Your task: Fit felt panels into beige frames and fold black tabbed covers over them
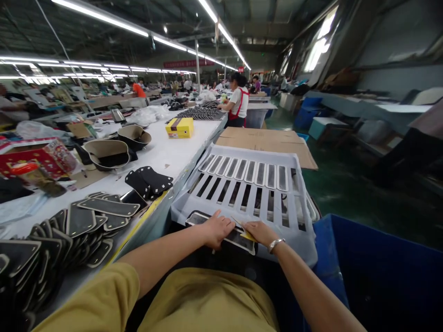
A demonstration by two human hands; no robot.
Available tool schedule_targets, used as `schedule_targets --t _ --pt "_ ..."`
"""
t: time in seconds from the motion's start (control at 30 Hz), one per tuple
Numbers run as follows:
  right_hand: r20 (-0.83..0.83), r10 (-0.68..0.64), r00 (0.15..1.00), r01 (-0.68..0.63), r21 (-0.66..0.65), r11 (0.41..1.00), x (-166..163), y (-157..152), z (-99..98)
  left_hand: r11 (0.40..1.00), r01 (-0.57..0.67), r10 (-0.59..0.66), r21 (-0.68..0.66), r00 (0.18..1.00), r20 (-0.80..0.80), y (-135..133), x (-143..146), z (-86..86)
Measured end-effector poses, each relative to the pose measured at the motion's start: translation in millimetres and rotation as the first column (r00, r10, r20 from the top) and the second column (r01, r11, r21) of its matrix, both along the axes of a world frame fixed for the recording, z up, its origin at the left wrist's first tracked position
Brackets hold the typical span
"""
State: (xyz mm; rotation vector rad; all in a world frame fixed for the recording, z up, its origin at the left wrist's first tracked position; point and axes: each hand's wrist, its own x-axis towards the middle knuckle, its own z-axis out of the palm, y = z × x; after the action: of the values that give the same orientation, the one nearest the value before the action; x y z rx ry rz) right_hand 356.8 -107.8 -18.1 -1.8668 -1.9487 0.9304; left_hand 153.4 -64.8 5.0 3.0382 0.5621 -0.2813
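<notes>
A long black panel with a pale edge (240, 240) lies across the near edge of a grey plastic slatted tray (187, 203). My left hand (218, 230) grips this panel near its middle, its fingers curled over it. Closed in my right hand (260, 233) is a small yellow thing (248, 236), partly hidden by the fingers. A thin pale tip sticks out on its left; I cannot make out its exact kind. Along the tray's far side lies a row of several narrow pale-rimmed black strips (240, 169).
A white worktable (180, 152) on the left bears piled black panels (81, 219), black pieces (148, 181) and a yellow box (179, 127). Cardboard (263, 138) lies behind the tray. A blue bin (387, 258) stands at right. A person in a red apron (238, 103) works farther off.
</notes>
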Motion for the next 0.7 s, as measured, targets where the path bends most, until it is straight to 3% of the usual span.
schedule_targets --t 0.17,0.27,0.37,0.43,0.5,0.6,0.63,0.7 --pt "-0.079 -0.113 0.990 0.110 -0.040 0.993 2.8 -1.7 -1.1 0.997 0.075 -0.076 -0.024 0.996 -0.054 18.6 14.7 7.0" --pt "-0.139 -0.195 0.971 0.185 -0.079 0.980 -2.4 -9.8 0.5 0.987 0.057 -0.064 -0.149 0.997 -0.042 32.5 18.1 12.0" --pt "-0.231 -0.259 0.938 0.234 -0.131 0.963 -25.9 -22.7 2.1 0.958 -0.038 0.035 -0.284 0.999 -0.013 48.4 9.6 19.2" --pt "-0.309 -0.276 0.910 0.231 -0.175 0.957 -55.7 -31.5 0.8 0.951 -0.105 0.112 -0.289 0.994 0.007 61.0 -1.8 24.8" --pt "-0.387 -0.272 0.881 0.198 -0.222 0.955 -92.9 -38.1 -4.2 0.935 -0.258 0.273 -0.245 0.962 0.029 74.8 -14.4 29.9" --pt "-0.492 -0.269 0.828 0.140 -0.283 0.949 -140.4 -40.4 -18.0 0.838 -0.515 0.529 -0.182 0.848 0.039 91.9 -26.7 33.8" --pt "-0.587 -0.270 0.763 0.117 -0.285 0.951 -148.6 -39.3 -22.8 0.806 -0.566 0.579 -0.172 0.815 0.032 94.7 -27.7 33.6" --pt "-0.655 -0.247 0.714 0.084 -0.270 0.959 -150.2 -36.1 -29.9 0.750 -0.640 0.651 -0.170 0.759 0.011 93.4 -23.9 30.0"
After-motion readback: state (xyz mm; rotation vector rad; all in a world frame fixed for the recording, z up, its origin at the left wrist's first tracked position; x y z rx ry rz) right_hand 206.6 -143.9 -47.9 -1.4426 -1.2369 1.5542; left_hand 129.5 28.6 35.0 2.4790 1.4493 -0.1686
